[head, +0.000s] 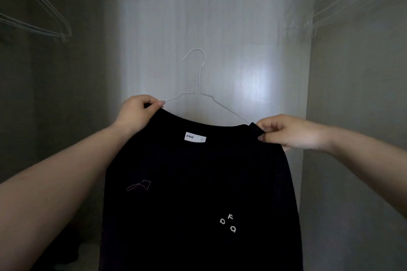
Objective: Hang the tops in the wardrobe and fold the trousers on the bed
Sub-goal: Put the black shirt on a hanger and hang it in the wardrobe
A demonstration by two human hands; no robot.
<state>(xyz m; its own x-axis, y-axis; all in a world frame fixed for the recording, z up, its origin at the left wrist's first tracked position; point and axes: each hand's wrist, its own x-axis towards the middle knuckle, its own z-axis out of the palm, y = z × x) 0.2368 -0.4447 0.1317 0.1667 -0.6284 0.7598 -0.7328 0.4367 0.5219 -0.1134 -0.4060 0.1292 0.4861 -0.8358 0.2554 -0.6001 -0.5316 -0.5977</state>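
A black top (pixel 198 182) with a white neck label and small white letters hangs in front of me inside the wardrobe. A white wire hanger (pixel 199 86) sticks up out of its neck, hook free in the air. My left hand (pixel 137 112) pinches the top's left shoulder together with the hanger's left arm. My right hand (pixel 290 131) pinches the neck edge at the right shoulder, where the hanger's right arm goes under the fabric. The lower part of the hanger is hidden by the top.
Empty white wire hangers hang at the upper left (pixel 39 13) and several more at the upper right (pixel 312 13). The wardrobe's pale back wall (pixel 220 28) and grey side panels enclose the space. The rail is out of view.
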